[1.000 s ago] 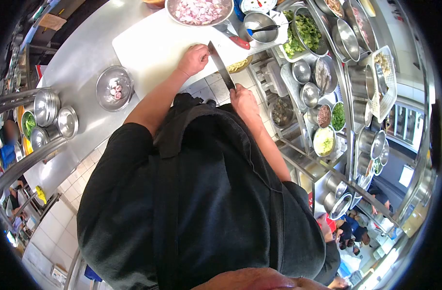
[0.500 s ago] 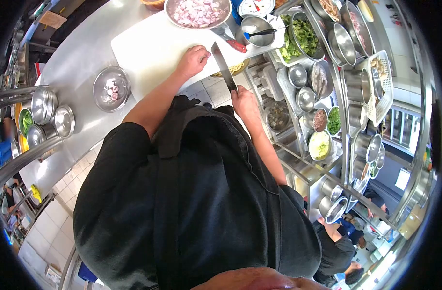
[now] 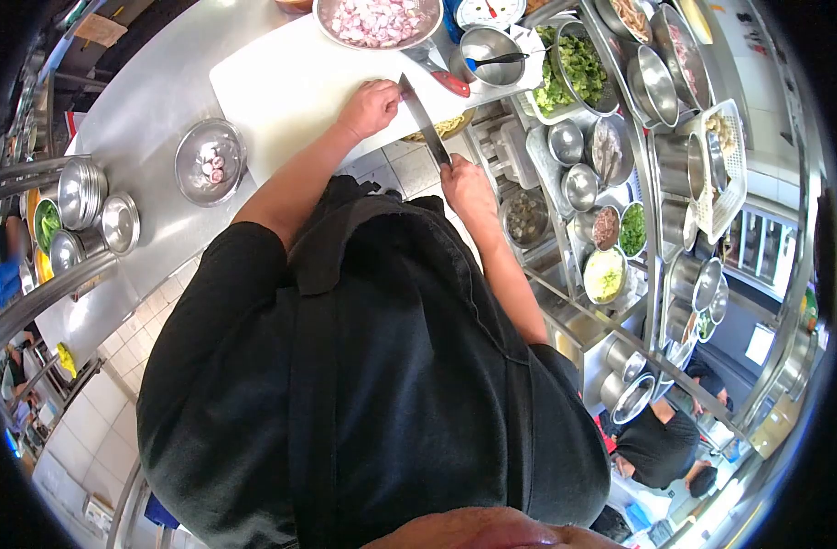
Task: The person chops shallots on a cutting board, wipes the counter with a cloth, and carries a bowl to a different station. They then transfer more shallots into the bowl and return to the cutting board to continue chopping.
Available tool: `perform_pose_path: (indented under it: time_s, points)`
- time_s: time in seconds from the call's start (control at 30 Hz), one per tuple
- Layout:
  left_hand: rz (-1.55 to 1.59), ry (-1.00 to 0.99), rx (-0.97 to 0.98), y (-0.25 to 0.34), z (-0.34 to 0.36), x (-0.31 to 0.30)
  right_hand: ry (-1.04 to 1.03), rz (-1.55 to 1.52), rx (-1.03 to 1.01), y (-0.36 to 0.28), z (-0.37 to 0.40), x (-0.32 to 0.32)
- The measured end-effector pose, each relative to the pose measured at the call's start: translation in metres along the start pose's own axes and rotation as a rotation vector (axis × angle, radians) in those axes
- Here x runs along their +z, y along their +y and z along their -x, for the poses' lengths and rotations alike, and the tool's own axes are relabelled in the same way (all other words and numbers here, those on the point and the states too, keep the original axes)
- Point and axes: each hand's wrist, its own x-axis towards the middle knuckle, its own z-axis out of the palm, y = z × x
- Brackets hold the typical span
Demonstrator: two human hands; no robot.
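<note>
My right hand (image 3: 468,188) is closed round the handle of a long kitchen knife (image 3: 425,121). The blade slants across the near edge of the white cutting board (image 3: 272,110), its tip beside the fingers of my left hand (image 3: 370,108). That hand rests on the board with its fingers curled together; a small pinkish bit shows at the fingertips, too small to name. Beyond the hands, a perforated metal bowl (image 3: 379,43) holds chopped pinkish-purple pieces, probably onion or shallot. To the left, a steel bowl (image 3: 188,174) contains several small whole pieces of similar colour.
A red-handled tool (image 3: 451,84) lies by the board's right edge, near a steel bowl (image 3: 469,69) with a blue-tipped brush and a scale (image 3: 485,11). Chopped greens (image 3: 578,69) and several filled bowls crowd the right-hand racks. A co-worker (image 3: 661,444) stands at lower right.
My left hand has turned slightly, its fingers now tighter and closer to the blade. The knife tip has shifted a little towards it. The co-worker at lower right has moved.
</note>
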Motion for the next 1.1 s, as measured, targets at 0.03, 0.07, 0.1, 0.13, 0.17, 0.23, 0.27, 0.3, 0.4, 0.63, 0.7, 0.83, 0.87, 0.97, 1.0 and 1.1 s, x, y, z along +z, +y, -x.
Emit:
perform_pose_path:
  time_s: [0.03,0.07,0.1,0.13,0.17,0.23,0.27,0.3,0.4,0.63,0.7,0.83,0.87,0.97,1.0,1.1]
  points:
    - [0.003,-0.003,-0.005,-0.001,0.001,0.0,0.005,0.001,-0.006,-0.001,0.001,-0.002]
    - [0.007,-0.006,-0.008,-0.001,0.002,0.0,-0.002,0.005,0.007,-0.002,0.001,0.0]
    - [0.009,0.009,-0.002,-0.001,0.002,0.001,-0.008,0.009,0.022,-0.002,0.001,0.003]
    - [0.011,0.023,0.004,-0.002,0.002,0.002,-0.015,0.014,0.036,-0.001,0.002,0.005]
    - [0.015,0.036,0.012,-0.002,0.003,0.003,-0.016,0.017,0.033,0.002,0.002,0.008]
    - [0.021,0.045,0.002,-0.002,0.003,0.004,-0.018,0.026,0.017,0.002,-0.003,0.008]
    - [0.021,0.049,-0.004,-0.002,0.004,0.003,-0.017,0.015,0.012,0.001,-0.002,0.006]
    - [0.027,0.045,-0.006,-0.002,0.006,0.001,-0.017,0.003,0.011,0.0,0.001,0.002]
    - [0.031,0.043,-0.004,-0.002,0.005,0.003,-0.025,0.002,0.031,0.002,-0.003,0.01]
    - [0.052,0.049,0.007,-0.004,0.005,0.001,-0.033,-0.009,0.051,-0.006,0.001,0.0]
    - [0.063,0.051,0.002,-0.003,0.008,0.004,-0.072,-0.031,0.058,0.011,-0.01,0.013]
    - [-0.012,0.058,-0.006,-0.001,0.004,0.003,-0.094,-0.08,0.082,0.015,-0.015,0.003]
    - [-0.05,0.067,-0.003,0.002,0.002,0.002,-0.09,-0.086,0.097,0.013,-0.014,0.002]
    - [-0.233,-0.059,-0.2,0.014,-0.004,0.001,-0.082,-0.113,0.13,0.011,-0.008,0.004]
    - [-0.195,-0.078,-0.278,0.018,-0.006,0.001,-0.079,-0.123,0.14,0.01,-0.007,0.005]
    - [-0.113,-0.113,-0.404,0.027,-0.007,0.0,-0.087,-0.142,0.131,0.012,-0.007,0.01]
